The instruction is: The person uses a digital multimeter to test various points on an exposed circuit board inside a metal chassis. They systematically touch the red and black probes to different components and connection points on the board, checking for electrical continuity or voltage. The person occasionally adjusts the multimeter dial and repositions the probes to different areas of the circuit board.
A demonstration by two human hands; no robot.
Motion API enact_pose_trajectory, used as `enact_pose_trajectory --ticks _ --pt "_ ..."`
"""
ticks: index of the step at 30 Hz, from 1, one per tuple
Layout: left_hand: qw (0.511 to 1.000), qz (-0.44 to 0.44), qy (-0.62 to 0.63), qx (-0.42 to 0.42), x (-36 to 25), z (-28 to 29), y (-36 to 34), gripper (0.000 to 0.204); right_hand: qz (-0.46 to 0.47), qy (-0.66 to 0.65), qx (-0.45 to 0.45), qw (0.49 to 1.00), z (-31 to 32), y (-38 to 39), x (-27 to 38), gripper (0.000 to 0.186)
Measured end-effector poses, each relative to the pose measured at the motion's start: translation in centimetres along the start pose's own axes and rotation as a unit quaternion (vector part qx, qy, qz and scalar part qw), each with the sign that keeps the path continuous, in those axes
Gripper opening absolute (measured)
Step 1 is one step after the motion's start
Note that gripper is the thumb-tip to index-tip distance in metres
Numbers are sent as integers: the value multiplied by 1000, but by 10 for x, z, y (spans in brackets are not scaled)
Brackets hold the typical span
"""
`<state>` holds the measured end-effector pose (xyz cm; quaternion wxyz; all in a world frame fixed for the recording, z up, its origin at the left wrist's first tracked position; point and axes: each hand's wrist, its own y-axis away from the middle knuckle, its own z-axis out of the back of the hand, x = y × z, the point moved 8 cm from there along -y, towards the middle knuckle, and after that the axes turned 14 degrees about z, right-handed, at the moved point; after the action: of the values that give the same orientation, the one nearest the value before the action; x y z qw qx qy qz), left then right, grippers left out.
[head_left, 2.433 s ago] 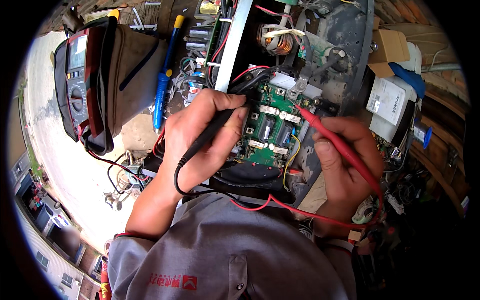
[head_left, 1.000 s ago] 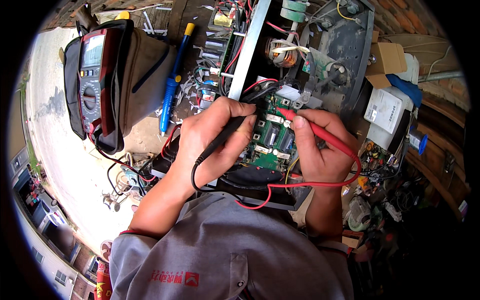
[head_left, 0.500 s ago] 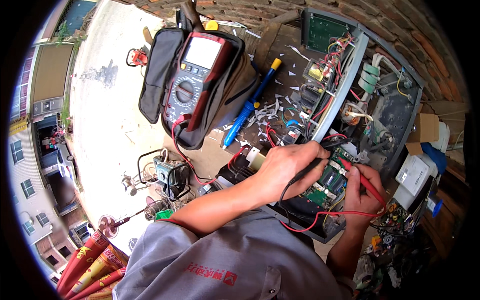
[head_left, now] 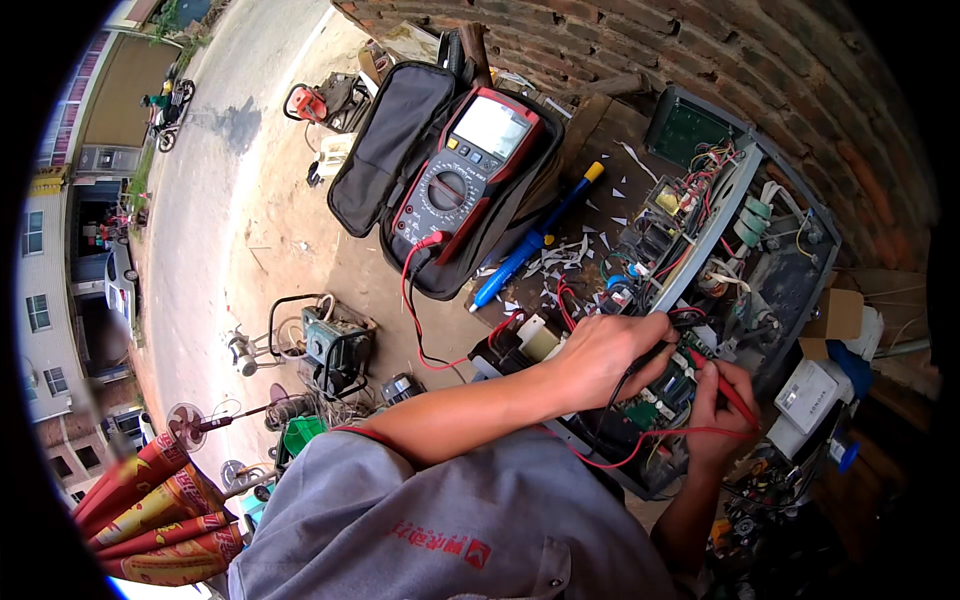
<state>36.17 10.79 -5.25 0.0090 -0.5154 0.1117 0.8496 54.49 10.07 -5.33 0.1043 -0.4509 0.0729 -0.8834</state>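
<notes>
My left hand (head_left: 605,355) is closed on a black test probe (head_left: 637,368), reaching into an opened metal-cased device (head_left: 803,282) over a green circuit board (head_left: 643,412). Just to its right, my right hand (head_left: 715,420) grips a red test probe (head_left: 737,398) angled down at the board; both tips are too small to make out. Leads run from a red digital multimeter (head_left: 448,185), lying in an open black pouch (head_left: 365,150) above my hands. A blue tubular tool (head_left: 520,262) lies beside the pouch among paper scraps.
A brick wall (head_left: 740,50) backs the wooden work surface (head_left: 585,140). At right are cardboard and white boxes (head_left: 805,395). At left are machines with tube frames (head_left: 335,345), red-yellow cylindrical packages (head_left: 150,520), and a road (head_left: 210,200) with a motorbike (head_left: 170,110) and buildings.
The camera view has swung leftward, so the multimeter and device appear farther right and more road shows. Both hands still hold their probes at the board; the right has shifted slightly inward since the oldest frame.
</notes>
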Motion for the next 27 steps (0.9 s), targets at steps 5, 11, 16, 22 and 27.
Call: enact_pose_trajectory --ticks 5,11,16,22,27 --pt "1000 9 -7 9 2 2 -1 18 16 4 2 1000 -3 -2 2 9" --pt "1000 -23 -15 -7 -6 -1 -2 17 -1 -32 -19 999 -3 3 -12 8" --pt "998 -19 -35 -48 -9 1 0 19 23 -40 -32 998 -1 -4 -6 7" --pt "997 -16 -32 -64 -5 -1 0 17 37 -53 -37 997 -2 -6 -4 6" --pt "998 -8 -21 -63 -4 0 3 16 53 -52 -41 996 -1 -6 -1 6"
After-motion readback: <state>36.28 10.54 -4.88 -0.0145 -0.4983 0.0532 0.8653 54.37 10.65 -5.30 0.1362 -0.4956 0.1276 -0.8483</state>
